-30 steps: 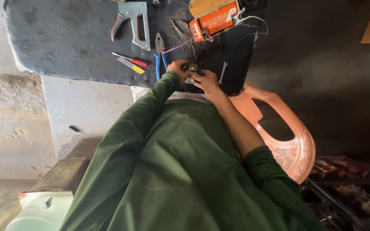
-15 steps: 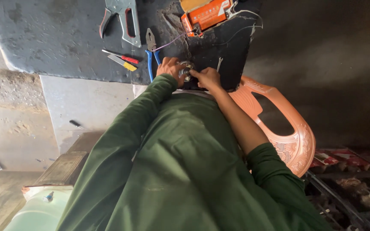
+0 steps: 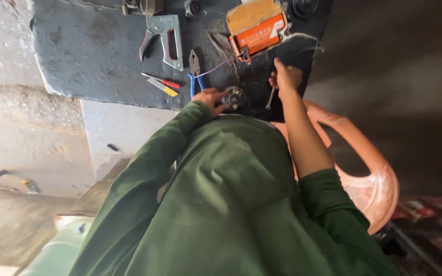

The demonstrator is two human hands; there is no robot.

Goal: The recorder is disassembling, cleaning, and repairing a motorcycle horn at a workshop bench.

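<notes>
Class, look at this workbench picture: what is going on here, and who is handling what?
A person in a green top sits at a dark workbench. The left hand grips a small round metal part at the bench edge. The right hand is raised near an orange box, with a thin metal tool hanging below it. Blue-handled pliers, two screwdrivers and a staple gun lie beside them.

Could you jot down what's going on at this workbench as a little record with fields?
Left hand: on a small round metal part
Right hand: raised, gripping a slim wrench
Surface: dark worktop
Nearby tools: blue-handled pliers, two screwdrivers, staple gun
Behind: orange box with wires
Seat: orange plastic chair
</notes>
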